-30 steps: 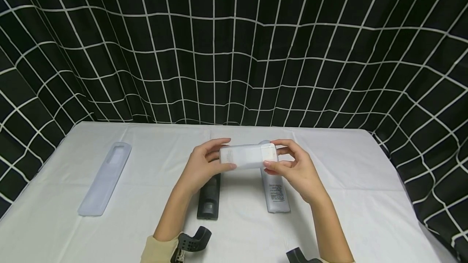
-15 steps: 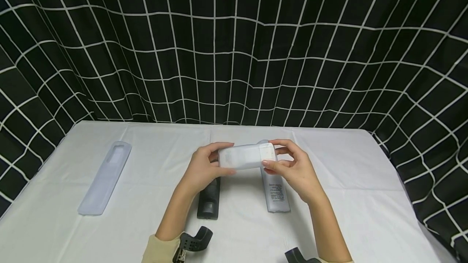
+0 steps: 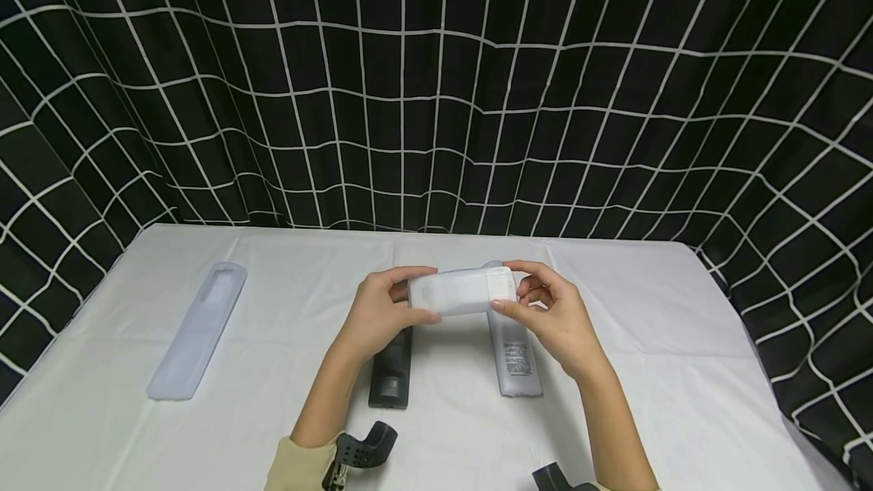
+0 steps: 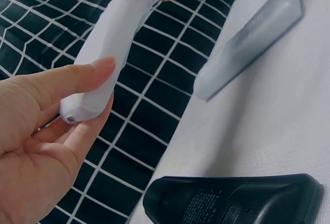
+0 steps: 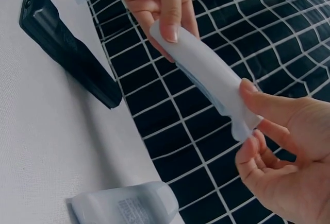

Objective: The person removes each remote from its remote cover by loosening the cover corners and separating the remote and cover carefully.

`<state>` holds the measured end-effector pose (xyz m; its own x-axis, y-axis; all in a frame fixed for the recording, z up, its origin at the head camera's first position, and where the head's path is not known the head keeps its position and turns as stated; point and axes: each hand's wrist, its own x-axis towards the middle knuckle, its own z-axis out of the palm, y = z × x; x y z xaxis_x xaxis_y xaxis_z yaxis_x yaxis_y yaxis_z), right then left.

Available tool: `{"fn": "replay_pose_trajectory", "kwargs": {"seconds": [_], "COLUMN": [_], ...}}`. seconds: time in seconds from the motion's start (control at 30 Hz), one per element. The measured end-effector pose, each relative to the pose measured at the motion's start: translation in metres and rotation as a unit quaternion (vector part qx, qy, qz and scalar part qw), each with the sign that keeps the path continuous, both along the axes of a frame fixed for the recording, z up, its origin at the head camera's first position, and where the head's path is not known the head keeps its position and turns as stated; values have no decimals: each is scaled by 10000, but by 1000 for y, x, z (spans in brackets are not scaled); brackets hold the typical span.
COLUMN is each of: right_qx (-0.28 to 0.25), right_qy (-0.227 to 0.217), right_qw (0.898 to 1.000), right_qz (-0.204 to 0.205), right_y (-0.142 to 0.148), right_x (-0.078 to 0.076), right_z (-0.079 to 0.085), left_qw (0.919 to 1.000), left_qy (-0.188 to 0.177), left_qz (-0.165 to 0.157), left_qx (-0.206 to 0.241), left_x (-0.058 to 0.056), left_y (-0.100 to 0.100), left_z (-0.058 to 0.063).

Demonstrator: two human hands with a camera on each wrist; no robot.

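Above the table, both hands hold a white remote control (image 3: 460, 292) in a translucent sleeve, lying nearly level. My left hand (image 3: 383, 309) grips its left end, thumb below and fingers above in the head view; the left wrist view shows the thumb (image 4: 98, 74) across it. My right hand (image 3: 549, 309) pinches the other end. In the right wrist view its thumb presses the remote, while curled fingertips touch a loose flap of the translucent sleeve (image 5: 241, 130). A black remote control (image 3: 391, 370) and a sleeved grey-white remote control (image 3: 515, 358) lie below the hands.
An unfilled translucent sleeve (image 3: 198, 332) with a cut-out near its top lies on the left of the white-covered table (image 3: 286, 264). A black cloth with a white grid (image 3: 436, 97) hangs behind and at the sides.
The left hand has shifted its grip slightly. My right hand's middle fingers have curled inward by the sleeve's end. The remote control has stayed almost in place.
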<state>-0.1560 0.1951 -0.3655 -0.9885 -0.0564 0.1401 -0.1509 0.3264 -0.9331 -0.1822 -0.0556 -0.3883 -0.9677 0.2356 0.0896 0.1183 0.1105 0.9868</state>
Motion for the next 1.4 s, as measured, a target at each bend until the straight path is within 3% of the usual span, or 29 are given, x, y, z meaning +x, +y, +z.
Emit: {"fn": "replay_pose_trajectory", "kwargs": {"seconds": [0.37,0.73,1.0,1.4], "right_qx": [121,-93,-390,-541], "right_qy": [-181,-300,-247,-169], "right_qw": [9997,9971,9970,9971], "right_qz": [72,690,620,512], "right_y": [2,5,3,1], "right_x": [1,-1,1,0], "right_z": [3,-1,0,0], "left_qw": [10000,9997,9993,9995], "left_qy": [-10,-15,-269,-143], "left_qz": [-64,-253,-215,-281], "left_qx": [-48,70,176,90], "left_x": [0,-1,0,0], "left_y": [-2,-2,-2,-8], "left_z": [1,0,5,3]}}
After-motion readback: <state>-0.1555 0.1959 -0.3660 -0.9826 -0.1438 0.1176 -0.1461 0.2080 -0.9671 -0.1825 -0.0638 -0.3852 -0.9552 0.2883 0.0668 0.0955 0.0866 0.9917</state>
